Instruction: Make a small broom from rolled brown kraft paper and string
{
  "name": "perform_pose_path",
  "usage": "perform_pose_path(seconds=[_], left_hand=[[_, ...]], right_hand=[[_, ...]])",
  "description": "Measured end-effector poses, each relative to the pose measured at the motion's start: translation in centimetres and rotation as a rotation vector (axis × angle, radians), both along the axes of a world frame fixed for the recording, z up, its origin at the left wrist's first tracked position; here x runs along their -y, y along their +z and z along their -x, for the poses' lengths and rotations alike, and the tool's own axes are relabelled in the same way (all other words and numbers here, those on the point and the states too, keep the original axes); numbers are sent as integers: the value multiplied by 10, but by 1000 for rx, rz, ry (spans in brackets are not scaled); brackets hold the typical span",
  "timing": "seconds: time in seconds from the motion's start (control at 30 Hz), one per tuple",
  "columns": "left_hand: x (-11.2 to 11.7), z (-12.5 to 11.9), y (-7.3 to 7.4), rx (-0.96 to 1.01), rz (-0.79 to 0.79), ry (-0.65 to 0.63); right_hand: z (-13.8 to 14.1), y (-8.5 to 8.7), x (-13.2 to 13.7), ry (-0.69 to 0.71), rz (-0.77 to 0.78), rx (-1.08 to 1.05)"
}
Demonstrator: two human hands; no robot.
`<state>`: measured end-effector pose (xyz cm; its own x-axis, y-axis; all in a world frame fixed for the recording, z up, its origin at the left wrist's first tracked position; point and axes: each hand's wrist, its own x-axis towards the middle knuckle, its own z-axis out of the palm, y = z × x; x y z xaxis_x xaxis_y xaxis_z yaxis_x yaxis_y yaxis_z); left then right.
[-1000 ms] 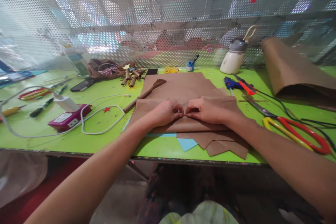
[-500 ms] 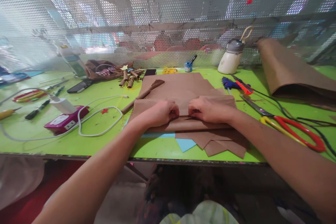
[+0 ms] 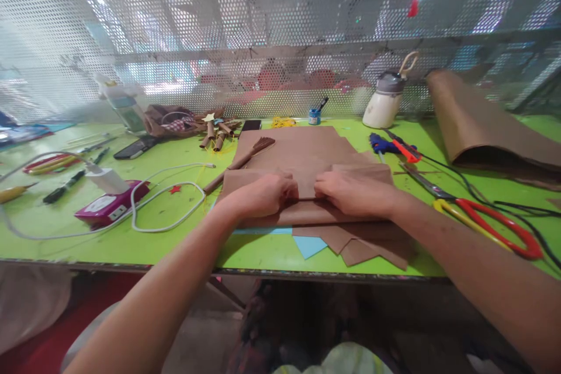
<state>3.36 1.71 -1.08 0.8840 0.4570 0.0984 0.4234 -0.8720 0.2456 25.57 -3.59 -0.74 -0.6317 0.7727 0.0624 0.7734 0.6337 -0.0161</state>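
Both hands work on a sheet of brown kraft paper, which is curled over near the front of a stack of brown paper. My left hand pinches the edge of the curl, fingers bent closed. A hand's width to the right, my right hand grips the same edge with curled fingers. More brown pieces and a light blue sheet stick out below. Beyond my left wrist lies a brown paper roll with a fringed end.
On the right lie scissors, a blue glue gun, a bottle and a large brown paper roll. To the left are a purple power adapter, a white cable, a phone and small paper rolls.
The view has shifted slightly, so everything sits a little lower. My hands keep their hold on the paper's edge, with hardly any visible movement along it.
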Motion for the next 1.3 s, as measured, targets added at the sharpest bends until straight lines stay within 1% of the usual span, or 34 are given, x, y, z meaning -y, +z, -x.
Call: perform_pose_path(seconds=[0.1, 0.2, 0.33, 0.4, 0.47, 0.53, 0.6, 0.67, 0.73, 0.83, 0.9, 0.97, 1.07, 1.13, 1.23, 1.3], left_hand=[[1, -2, 1, -1, 36, 38], [1, -6, 4, 41, 125, 99], [1, -11, 7, 108, 230, 192], [1, -11, 7, 157, 311, 213], [1, -10, 6, 215, 429, 196], [0, -8, 5, 256, 543, 183], [0, -7, 4, 273, 615, 211], [0, -8, 3, 288, 656, 273], [2, -9, 4, 310, 689, 314], [3, -10, 4, 353, 678, 284], [2, -11, 2, 380, 644, 236], [2, -11, 0, 399, 640, 211], [2, -12, -2, 417, 682, 210], [3, -12, -2, 408, 693, 212], [3, -10, 2, 364, 640, 232], [3, -8, 4, 336, 587, 245]], right_hand=[[0, 0, 0, -16, -14, 16], [-1, -1, -1, -16, -58, -12], [2, -2, -3, 22, -229, -77], [6, -2, -3, 61, -321, -106], [8, -1, -2, 88, -389, -126], [9, -1, -1, 100, -423, -143], [9, -2, -2, 108, -418, -192], [8, -3, -4, 117, -360, -309], [7, -5, -6, 101, -255, -490], [6, -4, -8, 4, -41, -719], [7, -3, -8, -66, 77, -764], [8, -3, -8, -116, 123, -767], [7, -3, -10, -161, 162, -795], [6, -4, -11, -185, 247, -833], [2, -8, -14, -241, 394, -916], [-1, -10, -16, -263, 451, -985]])
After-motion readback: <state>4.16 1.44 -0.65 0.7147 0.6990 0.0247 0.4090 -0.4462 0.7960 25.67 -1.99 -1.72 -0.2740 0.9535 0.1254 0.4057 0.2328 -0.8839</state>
